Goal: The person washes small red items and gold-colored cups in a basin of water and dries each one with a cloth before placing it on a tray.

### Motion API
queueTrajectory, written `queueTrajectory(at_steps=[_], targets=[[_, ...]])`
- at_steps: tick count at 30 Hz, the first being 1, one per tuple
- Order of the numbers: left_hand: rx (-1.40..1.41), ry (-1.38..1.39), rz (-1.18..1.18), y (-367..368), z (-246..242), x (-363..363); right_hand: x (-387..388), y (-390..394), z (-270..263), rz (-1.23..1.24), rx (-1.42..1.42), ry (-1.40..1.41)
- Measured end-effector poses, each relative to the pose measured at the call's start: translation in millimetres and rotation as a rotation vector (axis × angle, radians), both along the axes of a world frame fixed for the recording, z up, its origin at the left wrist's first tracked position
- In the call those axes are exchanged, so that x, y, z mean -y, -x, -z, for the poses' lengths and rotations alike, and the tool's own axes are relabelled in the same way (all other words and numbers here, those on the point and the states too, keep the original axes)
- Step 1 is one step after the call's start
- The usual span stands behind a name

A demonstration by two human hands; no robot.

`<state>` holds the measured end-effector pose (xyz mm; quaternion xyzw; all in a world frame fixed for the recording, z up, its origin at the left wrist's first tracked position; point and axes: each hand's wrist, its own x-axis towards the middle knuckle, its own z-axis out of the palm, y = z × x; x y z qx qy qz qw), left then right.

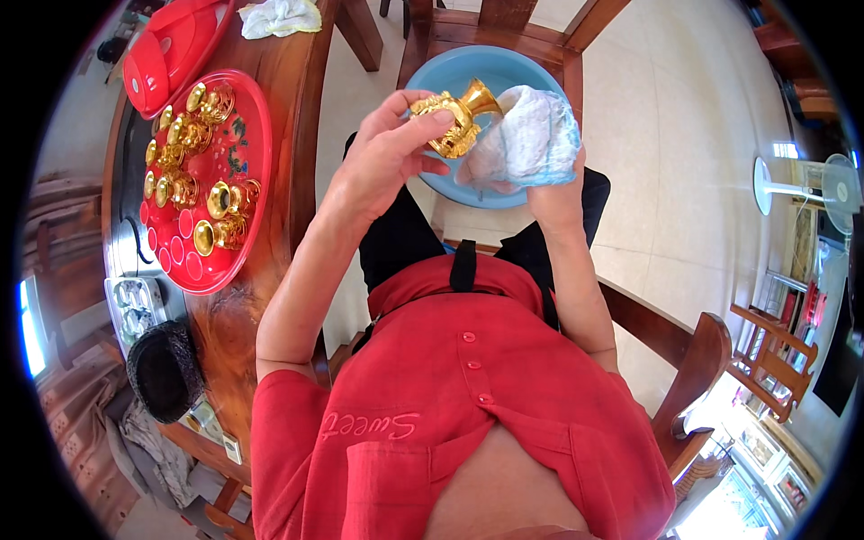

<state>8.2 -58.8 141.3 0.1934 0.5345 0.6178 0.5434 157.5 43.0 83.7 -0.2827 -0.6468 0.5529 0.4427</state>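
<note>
My left hand (390, 150) holds a shiny gold vase (480, 99) by its ornate body, tilted so that its flared mouth points up and right. A white terry cloth (540, 138) with a light blue edge is in my right hand (559, 202), most of whose fingers it hides. The cloth is right beside the vase's rim; whether they touch I cannot tell. Below both hands stands a light blue plastic basin (499, 61) on a wooden chair (459, 32). The hands and cloth hide much of its inside.
On the wooden table (283, 223) at left, a red round tray (260, 128) carries several gold vessels (229, 233) and small red cups (194, 265). Further back are red plastic ware (179, 40) and a crumpled white cloth (280, 17). A black basket (164, 371) sits nearer me.
</note>
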Motion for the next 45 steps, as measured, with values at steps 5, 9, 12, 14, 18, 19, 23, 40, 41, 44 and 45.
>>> queueTrajectory(at_steps=[5,9,12,14,18,19,23,40,41,44,45], targets=[[-0.498,-0.140,-0.135,-1.6,6.6,1.4,-5.9,-1.8,-18.4,-0.258,-0.081,0.105],[-1.030,-0.141,-0.034,-15.2,1.8,2.4,-1.9,4.1,-25.1,-0.234,-0.038,-0.057],[-1.158,-0.177,0.007,-15.4,-1.1,2.5,-2.1,2.9,-19.8,-0.188,0.018,-0.012],[-0.870,-0.123,-0.036,-17.4,-1.7,2.9,-2.1,3.0,-13.9,-0.111,-0.014,0.008],[-0.295,-0.090,0.107,-11.6,1.9,0.9,-2.7,0.6,-11.0,-0.118,-0.021,0.010],[-0.218,-0.088,0.112,-12.2,1.0,0.6,-2.7,-0.4,-11.7,-0.113,-0.007,-0.016],[-0.128,-0.071,0.102,-9.9,-5.2,0.8,-3.7,-3.2,-11.1,-0.116,-0.062,0.007],[-0.565,-0.077,0.050,-14.3,8.6,2.6,-3.9,-2.0,-17.1,-0.168,0.046,-0.056],[-0.416,-0.058,0.111,-15.8,2.4,1.6,-4.1,-2.2,-15.1,-0.159,0.060,-0.049],[-0.409,-0.064,0.129,-14.5,6.0,2.2,-3.5,-2.9,-15.9,-0.144,-0.004,0.122],[-0.552,-0.088,0.087,-13.8,7.5,2.8,-4.4,-2.5,-15.8,-0.146,-0.004,0.121]])
